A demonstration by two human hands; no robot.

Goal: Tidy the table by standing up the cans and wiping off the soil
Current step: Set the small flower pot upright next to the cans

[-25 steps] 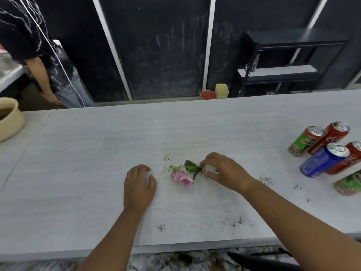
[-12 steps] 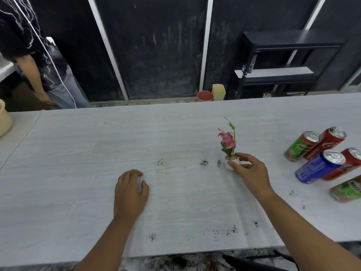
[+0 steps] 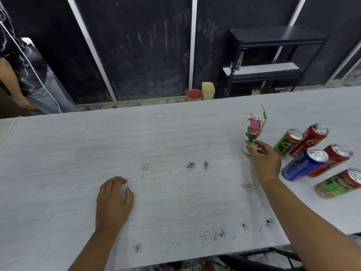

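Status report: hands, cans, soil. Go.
Right hand pinches the small flower pot, upright. Left hand rests on the table, grip unclear. All five cans lying down; soil specks unwiped.

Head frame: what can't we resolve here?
All head view.
- left hand: knuckles hide the palm; pale patch between the fingers, cloth or not, cannot tell.
- white pot: right hand fingers cover its base; set down or lifted, unclear.
- near green can: top cut by the right edge.
- red can: label partly hidden behind blue can.
- soil specks: too small to count.
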